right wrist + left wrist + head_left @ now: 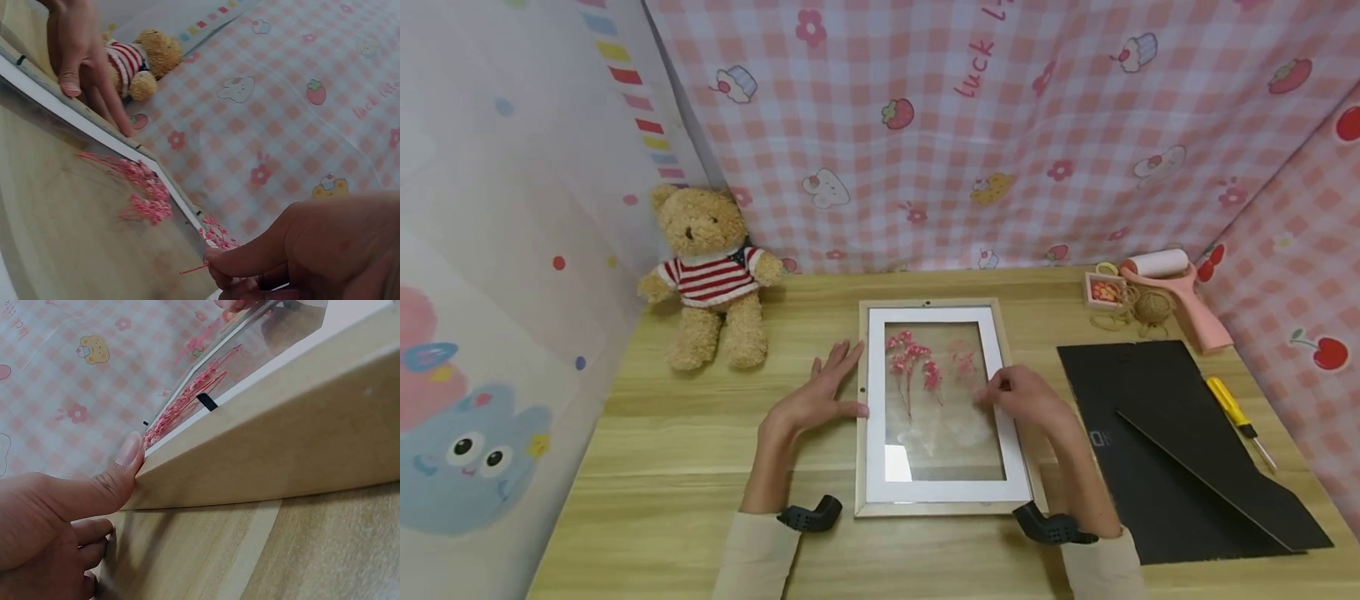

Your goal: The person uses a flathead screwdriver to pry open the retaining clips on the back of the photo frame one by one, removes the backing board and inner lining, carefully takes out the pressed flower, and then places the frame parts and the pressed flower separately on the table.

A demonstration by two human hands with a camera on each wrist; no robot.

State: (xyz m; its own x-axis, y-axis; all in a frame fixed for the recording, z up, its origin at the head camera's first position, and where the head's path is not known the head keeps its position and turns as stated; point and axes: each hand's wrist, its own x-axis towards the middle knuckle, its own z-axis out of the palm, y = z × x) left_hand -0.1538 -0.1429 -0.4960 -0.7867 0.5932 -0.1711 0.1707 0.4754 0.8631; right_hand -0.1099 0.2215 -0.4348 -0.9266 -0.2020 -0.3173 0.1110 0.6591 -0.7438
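Note:
A light wooden picture frame (925, 509) lies on the table, with a white mat (876, 454) around a clear pane (951, 454). Sprigs of pink dried flowers (917, 358) lie on the pane's upper left. My right hand (1030, 398) is over the frame's right side and pinches another pink flower sprig (215, 234) between thumb and fingertips, its thin stem poking out. At the frame's left side, my left hand (811, 400) has its fingers spread and its thumb (130, 450) resting on the wooden edge.
Black boards (1120, 483) overlap at the right, beside a yellow-handled screwdriver (1228, 404). Behind them are a pink lint roller (1187, 296), a ball of twine (1150, 306) and a small box (1105, 292). A teddy bear (711, 279) sits at the back left.

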